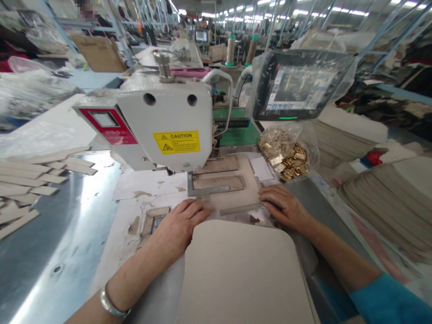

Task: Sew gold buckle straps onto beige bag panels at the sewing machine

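Under the head of the white sewing machine (172, 117) lies a flat sewing template (249, 189) with slots and beige material in it. A metal L-shaped bracket (216, 189) is on its left part. My left hand (185, 220) is closed at the template's near left corner, its thumb hidden. At the right edge, my right hand (283, 206) grips the template between bent fingers and thumb. Closer to me, beige leather panels (239, 274) lie stacked below both hands.
Cut beige strips (27, 180) are spread over the metal table (64, 252) at left. A bag of gold metal fittings (286, 155) sits beyond my right hand, below a plastic-wrapped screen (297, 85). More panel stacks (388, 207) stand at right. Thread cones (231, 50) rise behind.
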Available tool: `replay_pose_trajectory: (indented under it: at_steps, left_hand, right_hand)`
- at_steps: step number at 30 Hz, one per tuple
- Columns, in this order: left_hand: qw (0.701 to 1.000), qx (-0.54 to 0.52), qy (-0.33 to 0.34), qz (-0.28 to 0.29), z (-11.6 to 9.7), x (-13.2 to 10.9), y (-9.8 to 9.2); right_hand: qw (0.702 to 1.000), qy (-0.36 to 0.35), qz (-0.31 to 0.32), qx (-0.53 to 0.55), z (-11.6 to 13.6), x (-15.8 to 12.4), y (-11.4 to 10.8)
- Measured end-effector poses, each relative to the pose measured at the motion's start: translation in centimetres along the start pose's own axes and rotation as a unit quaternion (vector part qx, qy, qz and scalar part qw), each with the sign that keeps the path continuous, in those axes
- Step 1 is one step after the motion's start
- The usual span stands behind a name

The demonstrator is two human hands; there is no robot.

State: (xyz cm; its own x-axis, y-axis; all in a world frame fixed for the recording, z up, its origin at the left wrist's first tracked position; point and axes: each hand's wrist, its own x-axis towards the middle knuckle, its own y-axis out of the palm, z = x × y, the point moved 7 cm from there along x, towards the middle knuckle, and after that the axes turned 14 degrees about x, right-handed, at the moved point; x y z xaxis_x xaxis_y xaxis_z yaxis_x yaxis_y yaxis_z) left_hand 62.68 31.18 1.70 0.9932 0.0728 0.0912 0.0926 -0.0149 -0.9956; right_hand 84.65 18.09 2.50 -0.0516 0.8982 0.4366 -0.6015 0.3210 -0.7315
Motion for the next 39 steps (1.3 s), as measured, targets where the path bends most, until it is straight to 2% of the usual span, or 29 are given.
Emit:
replay_pose_trajectory:
  at_steps: [5, 10, 14, 19, 23, 29, 35, 39]
  left_hand:
    - [1.0, 0.014, -0.019, 0.01, 0.1, -0.3, 0.4]
    - [0.998, 0.024, -0.052, 0.035, -0.2, -0.9, 0.1]
    - [0.997, 0.022, -0.066, 0.045, -0.1, -1.1, -0.2]
    - [0.998, 0.016, -0.057, 0.028, 0.1, -1.1, 0.3]
    - [0.998, 0.011, -0.06, 0.022, 0.5, -1.1, 0.9]
    - [0.997, 0.021, -0.06, 0.033, 0.3, -1.1, 0.7]
    - [0.997, 0.023, -0.062, 0.027, 0.3, -1.2, 0.8]
    - [0.997, 0.03, -0.063, 0.016, 0.2, -1.3, 0.9]
  right_hand:
    - [0.996, 0.012, 0.057, -0.07, 0.3, -0.2, 1.1]
    - [0.997, -0.011, 0.036, -0.065, 0.4, -0.2, 1.3]
    - [0.996, 0.025, -0.005, -0.09, -1.2, 1.6, 1.4]
    - [0.983, 0.064, 0.021, -0.171, -2.5, 4.6, 1.6]
    - [0.981, 0.078, 0.047, -0.171, -3.7, 5.2, 1.7]
    - [0.978, 0.09, 0.075, -0.173, -4.7, 5.2, 2.3]
    - [0.985, 0.086, 0.051, -0.138, -4.9, 5.4, 2.1]
    - [0.982, 0.086, 0.055, -0.162, -4.8, 5.7, 2.0]
